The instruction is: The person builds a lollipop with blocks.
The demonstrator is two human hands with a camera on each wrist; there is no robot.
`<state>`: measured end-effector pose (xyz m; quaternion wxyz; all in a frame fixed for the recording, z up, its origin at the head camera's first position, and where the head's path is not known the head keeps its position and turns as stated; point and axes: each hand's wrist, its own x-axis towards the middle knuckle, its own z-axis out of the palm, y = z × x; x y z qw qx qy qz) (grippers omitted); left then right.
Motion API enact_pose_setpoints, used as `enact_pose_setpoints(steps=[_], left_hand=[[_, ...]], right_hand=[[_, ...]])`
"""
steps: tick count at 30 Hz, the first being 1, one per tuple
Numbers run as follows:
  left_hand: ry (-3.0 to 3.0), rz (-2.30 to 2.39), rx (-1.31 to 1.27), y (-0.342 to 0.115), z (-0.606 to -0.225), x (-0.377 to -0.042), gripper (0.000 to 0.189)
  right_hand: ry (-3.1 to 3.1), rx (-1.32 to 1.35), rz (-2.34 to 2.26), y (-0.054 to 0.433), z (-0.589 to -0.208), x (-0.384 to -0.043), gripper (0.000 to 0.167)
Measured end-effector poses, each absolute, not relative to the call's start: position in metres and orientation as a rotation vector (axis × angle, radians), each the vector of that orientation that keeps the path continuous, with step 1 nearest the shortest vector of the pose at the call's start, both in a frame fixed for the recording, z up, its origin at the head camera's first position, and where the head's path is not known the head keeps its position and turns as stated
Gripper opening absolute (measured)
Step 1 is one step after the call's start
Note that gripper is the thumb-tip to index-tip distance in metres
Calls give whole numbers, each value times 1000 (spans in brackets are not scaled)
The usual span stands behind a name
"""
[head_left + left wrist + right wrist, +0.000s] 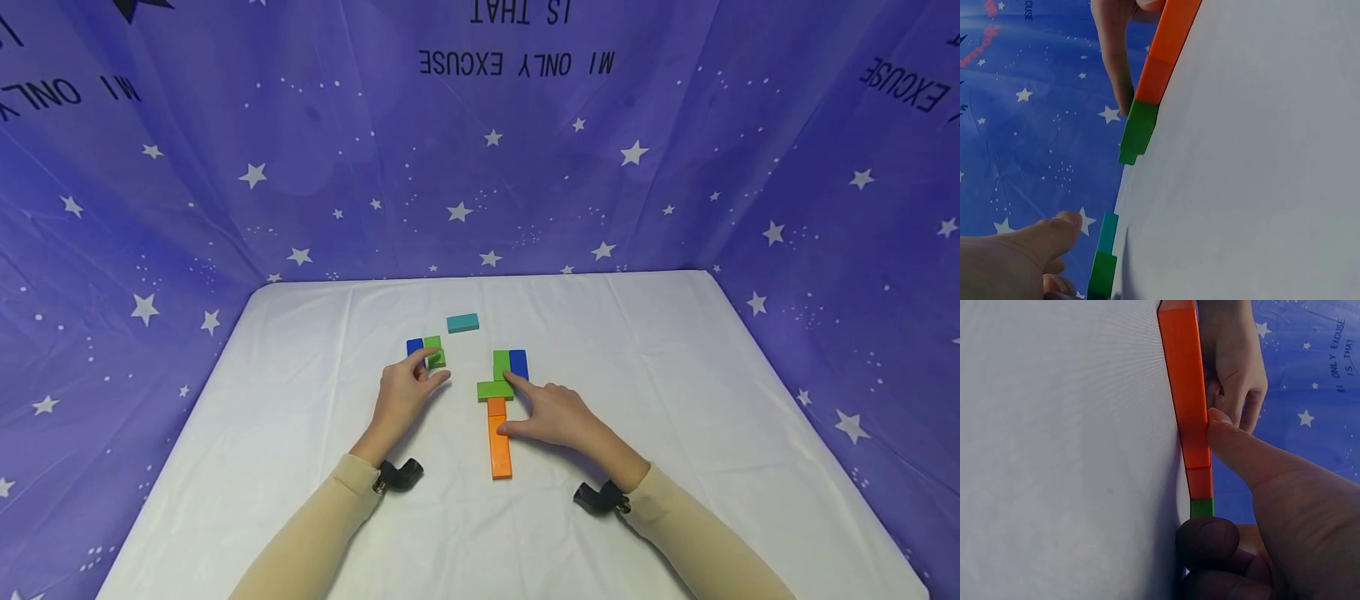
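My left hand [401,396] is over the left side of the group, its index finger reaching across a green block [433,342] and its thumb held apart. A blue block [415,347] stands beside that green one, partly hidden by the hand. On the right, my right hand [558,414] spreads over a row of blocks. Its index fingertip is at the upright green block [501,360], and its thumb rests on the long orange block [1184,387]. A crosswise green block [491,390] and a short orange block [497,407] lie between. Another blue block [519,364] adjoins the upright green one.
A teal block [462,322] lies alone farther back. All the blocks are on a white cloth-covered table [637,333]. A purple star-patterned curtain [480,167] hangs behind the table and along both sides.
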<state>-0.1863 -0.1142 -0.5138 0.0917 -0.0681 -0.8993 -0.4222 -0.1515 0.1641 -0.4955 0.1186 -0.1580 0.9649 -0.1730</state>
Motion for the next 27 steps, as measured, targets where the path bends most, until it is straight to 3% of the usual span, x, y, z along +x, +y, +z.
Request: enact_pose_setpoints(steps=[20, 27], left_hand=[[-2732, -1292, -104, -123, -515, -194, 45], [-2728, -1313, -85, -122, -514, -194, 36]], right_hand=[[2833, -486, -508, 166, -498, -151, 102], [2834, -493, -512, 166, -496, -151, 102]])
